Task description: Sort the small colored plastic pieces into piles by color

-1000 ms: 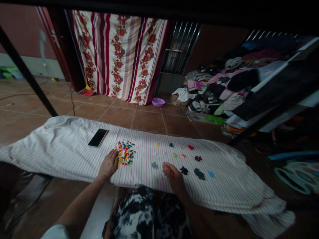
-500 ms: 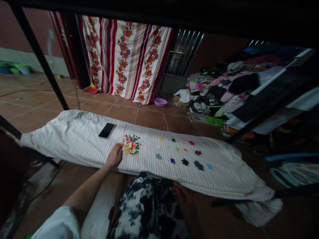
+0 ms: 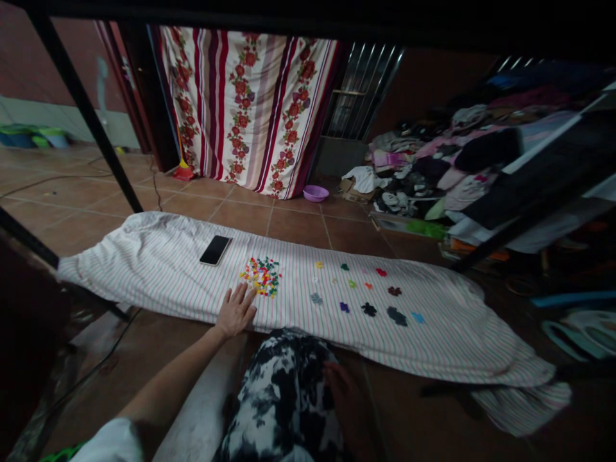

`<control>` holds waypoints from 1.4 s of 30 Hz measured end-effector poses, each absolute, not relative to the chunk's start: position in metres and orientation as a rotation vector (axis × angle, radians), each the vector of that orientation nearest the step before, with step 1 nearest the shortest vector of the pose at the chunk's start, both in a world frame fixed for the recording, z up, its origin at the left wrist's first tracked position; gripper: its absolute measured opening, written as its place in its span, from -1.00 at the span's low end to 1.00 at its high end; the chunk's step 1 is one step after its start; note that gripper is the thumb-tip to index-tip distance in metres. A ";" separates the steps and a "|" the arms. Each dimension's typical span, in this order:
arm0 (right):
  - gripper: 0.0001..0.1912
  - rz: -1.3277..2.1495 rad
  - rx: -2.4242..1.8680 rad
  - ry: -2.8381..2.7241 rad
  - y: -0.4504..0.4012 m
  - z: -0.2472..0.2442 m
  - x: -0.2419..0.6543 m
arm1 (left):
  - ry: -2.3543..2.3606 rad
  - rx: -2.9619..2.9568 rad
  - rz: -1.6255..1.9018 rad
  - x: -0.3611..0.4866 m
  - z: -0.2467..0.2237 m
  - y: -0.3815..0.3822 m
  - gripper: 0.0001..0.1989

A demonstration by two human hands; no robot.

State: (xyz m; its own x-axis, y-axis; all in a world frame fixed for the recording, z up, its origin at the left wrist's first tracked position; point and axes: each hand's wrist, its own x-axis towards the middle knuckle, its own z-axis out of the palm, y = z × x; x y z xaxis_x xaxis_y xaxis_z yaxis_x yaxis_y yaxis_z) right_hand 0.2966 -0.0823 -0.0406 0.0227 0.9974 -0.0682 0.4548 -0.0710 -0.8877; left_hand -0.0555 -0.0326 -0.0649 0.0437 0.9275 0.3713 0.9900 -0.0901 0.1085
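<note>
My left hand (image 3: pixel 235 310) lies flat on the striped cloth (image 3: pixel 168 282), fingers spread, its fingertips at the lower left edge of a pile of small multicoloured pieces (image 3: pixel 262 277). Further right, small groups sorted by colour lie on the cloth, among them a grey group (image 3: pixel 316 298), a purple one (image 3: pixel 344 307), a black one (image 3: pixel 369 309), a dark grey one (image 3: pixel 397 316) and a blue one (image 3: pixel 418 317). My right hand (image 3: pixel 341 383) rests low by my patterned trouser leg, dim, with fingers apart and nothing visible in it.
A phone (image 3: pixel 215 250) lies on the cloth left of the pile. Beyond are a purple basin (image 3: pixel 316 193), a floral curtain (image 3: pixel 250 115) and heaped clothes (image 3: pixel 433 160). Dark metal bars (image 3: pixel 86 109) frame both sides.
My left hand has opened from a bunched shape, its fingers now spread beside the pile. The whole view has shifted slightly. My right hand stays by my leg.
</note>
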 end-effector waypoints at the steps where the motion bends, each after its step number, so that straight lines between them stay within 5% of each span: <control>1: -0.56 0.985 -1.613 -1.530 -0.082 -0.039 0.295 | -1.972 -2.137 -0.501 -0.051 -0.064 -0.033 -0.47; 21: -0.61 0.905 -1.592 -1.500 -0.104 -0.019 0.290 | -2.003 -2.171 -0.553 -0.032 -0.048 0.021 -0.47; 31: -0.64 0.874 -1.637 -1.538 -0.098 -0.033 0.263 | -1.516 -2.583 -0.409 -0.012 -0.040 -0.005 -0.50; 42: -0.64 0.929 -1.660 -1.599 -0.092 -0.051 0.269 | -1.688 -2.309 -0.397 -0.012 -0.043 0.021 -0.48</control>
